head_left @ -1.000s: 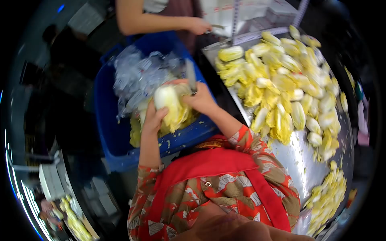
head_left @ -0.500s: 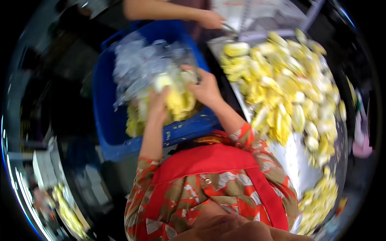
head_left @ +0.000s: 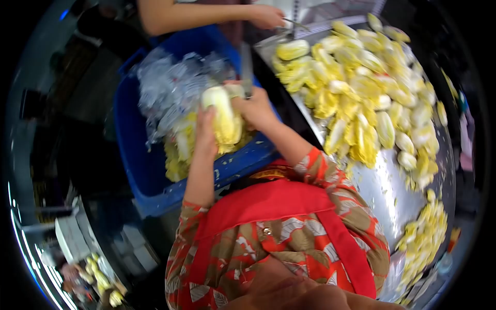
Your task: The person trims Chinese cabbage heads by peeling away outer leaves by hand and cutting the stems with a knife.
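A pale yellow napa cabbage (head_left: 223, 116) is held upright over the blue bin (head_left: 173, 199), its white base pointing away from me. My left hand (head_left: 206, 133) is closed around the cabbage's left side. On the other side, my right hand (head_left: 257, 110) grips a knife (head_left: 246, 64), with the blade pointing up and away. The fingers of that hand also lie close to the cabbage's base, by a pale piece I cannot clearly make out. Beneath my hands, loose yellow leaves (head_left: 178, 150) and crumpled clear plastic (head_left: 168, 85) lie in the bin.
To the right, a metal table (head_left: 374, 194) bears a large heap of napa cabbages (head_left: 356, 98) and a smaller pile (head_left: 421, 243) nearer me. Across the bin, another person's hand (head_left: 267, 17) holds a thin blade. White boxes (head_left: 72, 237) stand at lower left.
The cabbage now shows whole and upright between my hands, where it was blurred before. The knife blade has come into clear sight. The other person's arm sits slightly higher and further left in view.
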`<state>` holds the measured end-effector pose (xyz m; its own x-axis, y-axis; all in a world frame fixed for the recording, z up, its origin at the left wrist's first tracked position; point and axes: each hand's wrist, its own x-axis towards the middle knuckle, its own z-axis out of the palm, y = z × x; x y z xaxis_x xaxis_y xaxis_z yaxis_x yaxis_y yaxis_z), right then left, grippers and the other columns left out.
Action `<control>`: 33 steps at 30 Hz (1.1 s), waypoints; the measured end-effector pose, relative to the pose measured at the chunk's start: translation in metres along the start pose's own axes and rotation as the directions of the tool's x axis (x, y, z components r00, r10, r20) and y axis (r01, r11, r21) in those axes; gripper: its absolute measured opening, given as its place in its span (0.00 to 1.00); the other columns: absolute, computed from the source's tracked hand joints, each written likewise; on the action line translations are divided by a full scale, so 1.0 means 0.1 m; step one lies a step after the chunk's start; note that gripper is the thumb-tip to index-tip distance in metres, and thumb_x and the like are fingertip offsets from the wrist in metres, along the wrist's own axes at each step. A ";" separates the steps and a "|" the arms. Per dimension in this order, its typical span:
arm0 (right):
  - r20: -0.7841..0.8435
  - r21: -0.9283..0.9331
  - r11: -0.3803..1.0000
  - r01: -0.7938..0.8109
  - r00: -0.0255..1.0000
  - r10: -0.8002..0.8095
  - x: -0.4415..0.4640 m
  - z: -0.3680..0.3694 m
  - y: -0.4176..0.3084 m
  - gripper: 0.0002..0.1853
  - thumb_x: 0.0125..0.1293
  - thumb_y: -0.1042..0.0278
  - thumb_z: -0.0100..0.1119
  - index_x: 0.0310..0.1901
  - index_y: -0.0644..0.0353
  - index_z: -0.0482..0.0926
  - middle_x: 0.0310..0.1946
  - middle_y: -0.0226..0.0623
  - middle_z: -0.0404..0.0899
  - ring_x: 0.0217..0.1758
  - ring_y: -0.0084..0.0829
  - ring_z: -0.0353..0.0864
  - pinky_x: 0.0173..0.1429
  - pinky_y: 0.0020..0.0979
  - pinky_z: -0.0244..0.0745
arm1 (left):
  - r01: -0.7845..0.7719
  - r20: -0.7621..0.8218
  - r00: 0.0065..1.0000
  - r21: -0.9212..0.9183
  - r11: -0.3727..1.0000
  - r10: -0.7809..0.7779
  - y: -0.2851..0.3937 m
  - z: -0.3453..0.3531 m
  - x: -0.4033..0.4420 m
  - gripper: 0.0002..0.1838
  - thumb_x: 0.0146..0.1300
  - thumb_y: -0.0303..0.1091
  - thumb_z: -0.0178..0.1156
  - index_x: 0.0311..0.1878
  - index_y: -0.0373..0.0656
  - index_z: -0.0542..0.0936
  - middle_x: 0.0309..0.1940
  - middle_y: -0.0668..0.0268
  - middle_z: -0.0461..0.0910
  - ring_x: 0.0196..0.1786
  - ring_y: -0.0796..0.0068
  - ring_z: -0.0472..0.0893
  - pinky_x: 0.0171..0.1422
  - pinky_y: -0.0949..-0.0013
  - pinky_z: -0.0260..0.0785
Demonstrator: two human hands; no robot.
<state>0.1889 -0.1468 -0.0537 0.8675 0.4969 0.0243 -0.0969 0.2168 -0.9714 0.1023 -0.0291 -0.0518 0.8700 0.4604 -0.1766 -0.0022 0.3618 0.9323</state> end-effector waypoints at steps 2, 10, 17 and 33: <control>0.037 0.021 1.000 -0.013 0.999 0.012 -0.06 -0.06 -0.19 0.20 0.55 0.76 0.54 0.52 0.64 0.78 0.35 0.32 0.80 0.33 0.18 0.76 0.38 0.21 0.72 | -0.120 0.037 0.993 0.208 0.971 0.115 0.02 0.04 -0.04 0.28 0.62 0.32 0.59 0.64 0.38 0.64 0.52 0.61 0.73 0.52 0.71 0.75 0.55 0.68 0.70; 0.200 0.061 0.995 -0.074 0.978 0.060 -0.04 -0.08 -0.21 0.25 0.53 0.65 0.69 0.53 0.64 0.77 0.29 0.26 0.76 0.24 0.14 0.70 0.26 0.18 0.64 | -0.173 0.127 0.979 0.088 0.981 0.161 0.15 -0.03 -0.07 0.30 0.60 0.30 0.61 0.65 0.34 0.65 0.55 0.61 0.73 0.56 0.72 0.74 0.60 0.69 0.66; 0.257 0.075 0.997 -0.014 0.966 -0.006 0.00 -0.08 -0.21 0.23 0.53 0.70 0.66 0.52 0.64 0.77 0.30 0.27 0.77 0.24 0.16 0.72 0.27 0.19 0.66 | -0.299 0.160 0.949 0.182 0.937 0.272 0.18 -0.08 -0.09 0.30 0.62 0.32 0.58 0.66 0.35 0.63 0.57 0.59 0.72 0.58 0.69 0.73 0.62 0.68 0.66; -0.030 -0.181 0.980 0.081 0.996 -0.088 -0.13 -0.46 -0.49 0.18 0.53 0.74 0.57 0.49 0.61 0.80 0.37 0.32 0.81 0.37 0.21 0.78 0.44 0.24 0.73 | 0.166 0.287 0.956 -0.383 0.909 -0.054 0.05 -0.11 -0.03 0.31 0.68 0.53 0.47 0.64 0.37 0.64 0.58 0.48 0.72 0.57 0.52 0.75 0.60 0.54 0.71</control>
<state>0.2051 -0.2023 -0.0169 0.8870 0.4502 0.1027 0.0638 0.1007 -0.9929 0.0943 -0.0191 -0.0501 0.9737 0.1882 -0.1286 -0.0462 0.7154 0.6972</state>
